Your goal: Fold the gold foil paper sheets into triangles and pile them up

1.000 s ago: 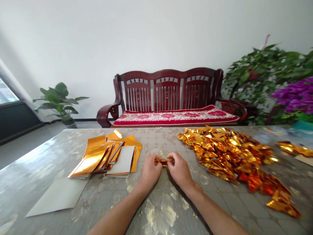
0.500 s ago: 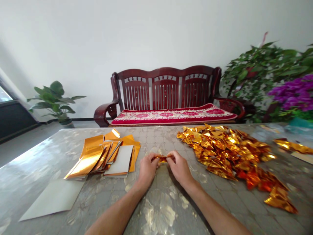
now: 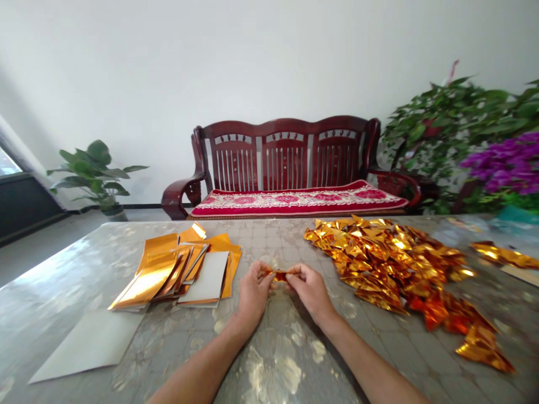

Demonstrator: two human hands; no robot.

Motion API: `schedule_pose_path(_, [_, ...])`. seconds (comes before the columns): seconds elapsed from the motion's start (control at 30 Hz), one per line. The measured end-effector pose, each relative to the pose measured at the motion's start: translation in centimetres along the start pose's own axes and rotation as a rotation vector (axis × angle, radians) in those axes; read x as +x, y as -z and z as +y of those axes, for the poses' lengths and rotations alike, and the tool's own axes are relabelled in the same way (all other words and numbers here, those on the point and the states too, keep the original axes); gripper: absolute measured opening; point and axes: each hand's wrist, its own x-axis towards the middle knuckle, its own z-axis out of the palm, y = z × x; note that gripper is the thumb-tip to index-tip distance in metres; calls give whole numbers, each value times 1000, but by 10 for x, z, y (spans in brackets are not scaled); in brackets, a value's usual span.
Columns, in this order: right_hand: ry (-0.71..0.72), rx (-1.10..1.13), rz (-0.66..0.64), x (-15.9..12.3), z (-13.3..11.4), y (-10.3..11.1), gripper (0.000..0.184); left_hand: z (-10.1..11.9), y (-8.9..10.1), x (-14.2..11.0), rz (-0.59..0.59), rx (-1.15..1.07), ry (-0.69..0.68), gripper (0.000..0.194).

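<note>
Between my two hands is a small folded piece of gold foil paper (image 3: 280,275), pinched at both ends just above the table. My left hand (image 3: 254,289) has its thumb and fingers closed on the left end. The right end is pinched by my right hand (image 3: 309,289); my fingers cover much of the piece. To the left lies a loose stack of gold foil sheets (image 3: 162,260), with a sheet's pale back (image 3: 208,276) turned up. A heap of folded gold foil pieces (image 3: 379,252) spreads to the right.
A single pale sheet (image 3: 90,343) lies at the table's left front. One folded foil piece (image 3: 484,348) sits at the heap's near right end. Clear plastic and a teal item (image 3: 517,216) are at the far right. A wooden bench (image 3: 284,151) stands behind the patterned table (image 3: 278,359).
Both hands stay on the foil piece, with a slight shift of the fingers and of the piece's angle. The whole view has tilted very slightly. The stack and heap look unchanged.
</note>
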Motion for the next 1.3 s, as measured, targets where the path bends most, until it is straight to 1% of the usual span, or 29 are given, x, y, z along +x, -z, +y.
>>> schedule_pose_path(0.13, [15,43,4,-1,-3,-2,17,-3,2,2,2,-13,18,15])
schedule_pose_path(0.3, [1,63,19,-3,-3,-2,20,-2,3,3,23,49,-25,19])
schedule_pose_path(0.5, [-24,64,2,-3,-2,0,25,2,3,2,26,8,0,24])
schedule_pose_path(0.67, [-71,113,0,-5,-2,-1,24,6,4,1,0,-77,68,31])
schedule_pose_path(0.9, [-113,192,3,-8,-6,-3,25,9,-1,-1,-44,-245,193,41])
schedule_pose_path(1.03, [-141,252,-10,-9,-8,-4,27,10,-2,-1,-92,-351,254,47])
schedule_pose_path(1.3, [-81,242,-33,-12,-17,-5,27,7,-3,-1,-127,-458,308,51])
